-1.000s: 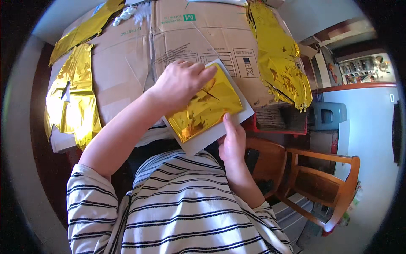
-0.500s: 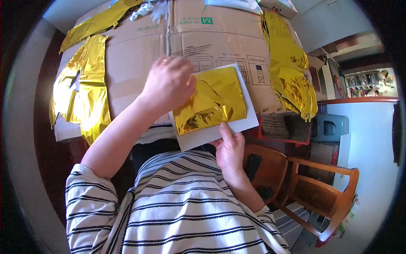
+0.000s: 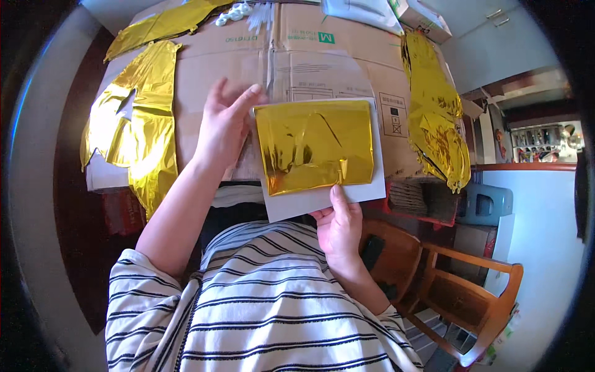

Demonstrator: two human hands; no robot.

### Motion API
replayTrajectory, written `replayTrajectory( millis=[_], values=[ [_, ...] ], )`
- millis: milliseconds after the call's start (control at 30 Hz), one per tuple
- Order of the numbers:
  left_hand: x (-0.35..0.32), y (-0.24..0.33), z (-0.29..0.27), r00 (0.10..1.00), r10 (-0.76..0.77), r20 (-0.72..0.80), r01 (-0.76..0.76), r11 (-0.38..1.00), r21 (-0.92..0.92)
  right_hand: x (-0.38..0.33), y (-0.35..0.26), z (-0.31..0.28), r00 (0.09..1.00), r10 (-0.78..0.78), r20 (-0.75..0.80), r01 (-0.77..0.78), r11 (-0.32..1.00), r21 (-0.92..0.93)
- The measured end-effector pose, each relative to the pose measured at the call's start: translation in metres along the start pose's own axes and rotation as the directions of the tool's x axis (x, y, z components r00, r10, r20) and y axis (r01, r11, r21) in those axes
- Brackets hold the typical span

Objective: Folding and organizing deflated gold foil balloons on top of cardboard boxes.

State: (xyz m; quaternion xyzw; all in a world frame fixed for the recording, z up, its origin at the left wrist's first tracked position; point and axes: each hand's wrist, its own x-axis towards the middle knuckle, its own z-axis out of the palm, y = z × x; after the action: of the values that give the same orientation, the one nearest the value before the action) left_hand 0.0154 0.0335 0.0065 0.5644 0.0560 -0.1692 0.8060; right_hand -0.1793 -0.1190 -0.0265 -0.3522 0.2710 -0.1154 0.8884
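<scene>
The left hand [image 3: 224, 128] has blurred fingertips; a white card [image 3: 296, 206] partly hides the right hand's [image 3: 342, 229] fingers; beyond the left hand, the upper edge crops gold foil [image 3: 160, 28]; shelf items [image 3: 540, 137] far right of the hands are too small to tell

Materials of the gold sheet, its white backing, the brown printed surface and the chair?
Gold sheet: probably metallised film, mirror-shiny; crisp creases, bright glints.
White backing: likely card, matte; flat, straight-edged.
Brown printed surface: apparently cardboard, dull; fold seams, box-style markings.
Chair: looks like varnished wood; orange-brown, soft sheen.
</scene>
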Motion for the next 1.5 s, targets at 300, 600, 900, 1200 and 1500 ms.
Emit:
replayTrajectory(
  millis=[300,600,900,1200,1500],
  values=[
    [-0.037,-0.017,0.002,0.932,-0.249,0.263,0.280,0.956,-0.086,-0.011,0.001,-0.002,0.999,-0.005,-0.035,0.003,0.998,-0.060],
    [-0.072,-0.015,-0.033,0.898,-0.304,0.318,0.340,0.938,-0.063,-0.042,0.003,-0.014,0.978,0.170,0.121,-0.165,0.985,-0.048],
    [-0.102,-0.046,-0.024,0.955,-0.143,0.259,0.160,0.986,-0.049,-0.039,0.015,-0.016,0.989,0.150,0.010,-0.147,0.981,-0.127],
    [-0.106,-0.033,-0.045,0.914,-0.211,0.346,0.251,0.965,-0.077,-0.041,-0.023,-0.066,0.967,0.219,0.133,-0.202,0.971,-0.126],
    [-0.124,-0.023,-0.054,0.826,-0.236,0.513,0.242,0.969,0.056,-0.009,-0.046,-0.046,0.975,0.138,0.172,-0.055,0.907,-0.417]
  ],
)
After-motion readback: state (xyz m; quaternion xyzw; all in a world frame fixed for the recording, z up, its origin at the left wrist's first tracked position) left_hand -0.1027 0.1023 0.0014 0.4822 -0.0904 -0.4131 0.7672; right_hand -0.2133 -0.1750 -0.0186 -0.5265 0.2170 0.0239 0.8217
